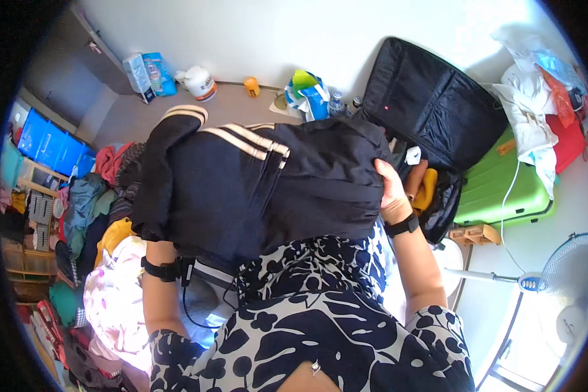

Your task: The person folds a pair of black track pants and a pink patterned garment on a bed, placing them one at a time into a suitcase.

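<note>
A bundled black garment [228, 196] with paired cream stripes is held up in front of me, spread between both hands. My right hand [391, 186] grips its right edge, thumb on top and the other fingers behind the cloth. At the left end, my left wrist with a black watch [160, 268] goes in under the garment. The cloth covers my left hand and its fingers, but that end of the garment rests up on it.
At left lies a big pile of clothes [114, 294] beside a blue bin [49, 144]. An open black suitcase [431, 98] stands at back right, next to a green suitcase [503, 189]. A fan [568, 274] is at right. Bottles and packets, including a white tub [200, 83], line the wall.
</note>
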Demonstrator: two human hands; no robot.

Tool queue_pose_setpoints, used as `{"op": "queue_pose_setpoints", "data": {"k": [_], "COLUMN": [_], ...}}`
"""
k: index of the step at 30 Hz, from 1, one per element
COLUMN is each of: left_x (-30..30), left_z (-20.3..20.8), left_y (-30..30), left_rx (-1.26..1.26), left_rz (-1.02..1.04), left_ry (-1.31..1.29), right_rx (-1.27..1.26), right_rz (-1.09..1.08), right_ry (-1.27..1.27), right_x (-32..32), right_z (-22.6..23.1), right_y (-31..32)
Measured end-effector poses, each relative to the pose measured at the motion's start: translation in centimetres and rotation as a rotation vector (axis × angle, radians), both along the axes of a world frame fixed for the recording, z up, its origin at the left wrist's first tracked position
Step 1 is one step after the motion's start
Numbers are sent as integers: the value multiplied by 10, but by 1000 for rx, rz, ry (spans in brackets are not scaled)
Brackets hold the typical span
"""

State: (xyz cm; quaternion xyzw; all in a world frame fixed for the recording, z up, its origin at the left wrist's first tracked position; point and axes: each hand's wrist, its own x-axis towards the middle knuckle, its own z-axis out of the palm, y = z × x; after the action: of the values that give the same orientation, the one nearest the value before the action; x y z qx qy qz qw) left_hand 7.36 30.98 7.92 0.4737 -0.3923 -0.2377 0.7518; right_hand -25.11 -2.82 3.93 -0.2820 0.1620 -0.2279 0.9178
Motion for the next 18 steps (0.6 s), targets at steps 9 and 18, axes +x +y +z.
{"op": "queue_pose_setpoints", "data": {"k": [9, 18], "left_x": [45, 16], "left_z": [-133, -80], "left_y": [15, -62], "left_rx": [1122, 738], "left_rz": [64, -15], "left_ry": [403, -477], "right_rx": [-344, -74], "right_rz": [-180, -114], "right_ry": [676, 724], "right_x": [-47, -89], "right_z": [-28, -97], "right_y": [-24, -17]}}
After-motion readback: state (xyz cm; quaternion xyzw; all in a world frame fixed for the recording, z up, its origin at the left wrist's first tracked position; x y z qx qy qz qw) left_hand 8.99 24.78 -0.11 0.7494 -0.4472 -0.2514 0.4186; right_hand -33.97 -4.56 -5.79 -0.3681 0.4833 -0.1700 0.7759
